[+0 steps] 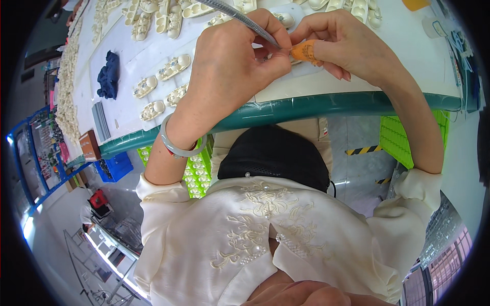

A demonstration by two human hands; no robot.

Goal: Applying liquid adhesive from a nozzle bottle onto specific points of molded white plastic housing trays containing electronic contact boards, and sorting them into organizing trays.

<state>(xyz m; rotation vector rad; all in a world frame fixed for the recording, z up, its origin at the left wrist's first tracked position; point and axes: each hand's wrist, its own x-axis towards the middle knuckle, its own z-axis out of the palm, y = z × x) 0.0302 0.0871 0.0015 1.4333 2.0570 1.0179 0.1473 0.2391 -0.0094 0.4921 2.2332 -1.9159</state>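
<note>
My left hand (pixel 227 61) and my right hand (pixel 352 48) meet over the worktable, fingertips nearly touching. Both are closed in a pinch around something small, mostly hidden by the fingers; a bit of cream colour shows beneath. An orange finger cover (pixel 305 51) sits on a digit of my right hand. Between the fingers of my left hand ends a grey ribbed flexible tube (pixel 245 21) coming from the top; whether they grip it I cannot tell. Left of my left wrist lie several cream moulded parts with round cups, one pair being the nearer cream part (pixel 152 110) and the farther cream part (pixel 174 67).
More cream parts (pixel 174 21) crowd the far side of the white tabletop (pixel 130 56). A dark blue cloth (pixel 108 75) and a grey strip (pixel 100 121) lie at left. The table's front edge has a green rounded rim (pixel 326 105). Green trays (pixel 411 137) stand below.
</note>
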